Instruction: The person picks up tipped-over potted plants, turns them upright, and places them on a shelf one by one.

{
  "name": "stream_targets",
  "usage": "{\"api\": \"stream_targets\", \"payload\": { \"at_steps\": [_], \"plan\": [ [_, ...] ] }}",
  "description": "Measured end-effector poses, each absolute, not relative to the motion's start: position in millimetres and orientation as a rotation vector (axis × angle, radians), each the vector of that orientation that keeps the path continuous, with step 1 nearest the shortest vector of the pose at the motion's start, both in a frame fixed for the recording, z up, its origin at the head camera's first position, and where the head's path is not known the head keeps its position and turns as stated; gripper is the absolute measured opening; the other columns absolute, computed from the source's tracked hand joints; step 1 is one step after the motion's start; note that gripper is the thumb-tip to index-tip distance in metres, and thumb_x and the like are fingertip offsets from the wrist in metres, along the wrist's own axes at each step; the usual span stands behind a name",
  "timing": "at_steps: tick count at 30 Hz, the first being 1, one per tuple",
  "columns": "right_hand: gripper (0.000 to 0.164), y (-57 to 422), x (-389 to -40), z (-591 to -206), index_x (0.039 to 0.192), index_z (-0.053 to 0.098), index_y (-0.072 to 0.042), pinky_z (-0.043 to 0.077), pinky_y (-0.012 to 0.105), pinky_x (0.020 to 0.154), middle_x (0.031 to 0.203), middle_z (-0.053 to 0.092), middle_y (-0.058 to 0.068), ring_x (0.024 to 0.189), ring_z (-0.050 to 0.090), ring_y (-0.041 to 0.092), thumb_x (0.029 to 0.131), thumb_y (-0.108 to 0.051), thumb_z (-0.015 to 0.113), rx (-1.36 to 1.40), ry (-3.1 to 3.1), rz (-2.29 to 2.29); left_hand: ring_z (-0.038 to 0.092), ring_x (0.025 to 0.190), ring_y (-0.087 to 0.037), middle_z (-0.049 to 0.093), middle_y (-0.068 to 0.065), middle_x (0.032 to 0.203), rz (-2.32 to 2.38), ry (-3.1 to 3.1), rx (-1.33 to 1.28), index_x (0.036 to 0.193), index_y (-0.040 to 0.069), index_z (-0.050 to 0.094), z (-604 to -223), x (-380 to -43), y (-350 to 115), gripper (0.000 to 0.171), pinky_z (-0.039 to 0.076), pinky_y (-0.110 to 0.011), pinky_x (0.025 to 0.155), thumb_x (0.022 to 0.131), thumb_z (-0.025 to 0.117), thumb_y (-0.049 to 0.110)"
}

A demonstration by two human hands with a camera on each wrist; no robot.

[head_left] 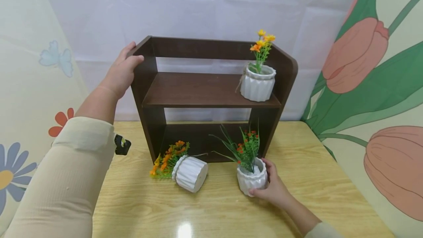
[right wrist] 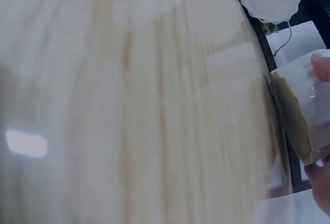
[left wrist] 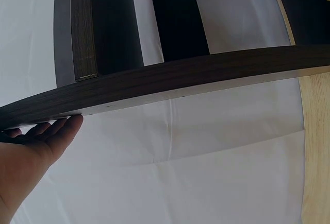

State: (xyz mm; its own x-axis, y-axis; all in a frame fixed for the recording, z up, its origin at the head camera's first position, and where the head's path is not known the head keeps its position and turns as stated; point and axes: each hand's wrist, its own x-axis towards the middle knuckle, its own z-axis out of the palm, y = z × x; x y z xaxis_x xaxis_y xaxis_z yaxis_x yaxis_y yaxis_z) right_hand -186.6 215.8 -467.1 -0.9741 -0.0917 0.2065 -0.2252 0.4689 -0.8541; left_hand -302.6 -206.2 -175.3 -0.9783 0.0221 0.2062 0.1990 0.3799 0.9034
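My left hand [head_left: 121,69] holds the upper left side panel of a dark brown two-tier shelf [head_left: 205,106], thumb over its front edge. In the left wrist view, the fingers [left wrist: 66,134] lie against the panel's outer face. My right hand [head_left: 275,188] grips a white ribbed flowerpot [head_left: 249,182] with grassy leaves and small red flowers, in front of the shelf's lower right. The right wrist view shows the pot's underside [right wrist: 291,118] between thumb and fingers. Another white pot [head_left: 190,173] lies tipped over at the left, its orange flowers [head_left: 168,159] pointing left.
An upright white pot [head_left: 257,83] with yellow-orange flowers stands at the right end of the upper tier. The shelf stands on a wood-grain table [head_left: 148,212] before a white cloth [head_left: 185,3]. A small black object [head_left: 122,145] shows beside the left sleeve.
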Motion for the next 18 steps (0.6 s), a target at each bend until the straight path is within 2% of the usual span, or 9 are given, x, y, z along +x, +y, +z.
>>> {"api": "stream_targets", "payload": {
  "at_steps": [3,10,18],
  "plan": [
    [0.108,214.6,-187.0,-467.2,0.144,0.026,-0.003,0.036,0.042,0.108,0.140,0.050,0.022,0.128,0.048,0.037,0.059,-0.008,0.091,0.266,-2.573,1.531,0.018,0.148,-0.033,0.005,-0.007,0.167,-1.657,-2.471,-0.196,0.158,0.035,0.001,-175.3,-302.6,-206.7,0.067,0.012,-0.054,0.121,0.099,0.030,0.046],
    [0.106,213.7,-186.9,-467.0,0.144,0.026,-0.003,0.034,0.034,0.110,0.142,0.049,0.022,0.131,0.046,0.035,0.060,-0.008,0.091,0.246,-2.563,1.561,0.018,0.148,-0.034,0.005,-0.008,0.166,-1.646,-2.471,-0.198,0.158,0.034,0.000,-175.2,-302.6,-205.8,0.067,0.012,-0.054,0.121,0.099,0.029,0.046],
    [0.108,213.4,-190.2,-468.1,0.146,0.023,-0.002,0.028,0.047,0.113,0.146,0.045,0.024,0.135,0.042,0.037,0.062,-0.008,0.090,0.220,-2.573,1.584,0.018,0.148,-0.034,0.005,-0.007,0.167,-1.646,-2.469,-0.191,0.158,0.034,0.001,-175.3,-302.1,-205.7,0.067,0.013,-0.053,0.121,0.099,0.030,0.046]
  ]
}}
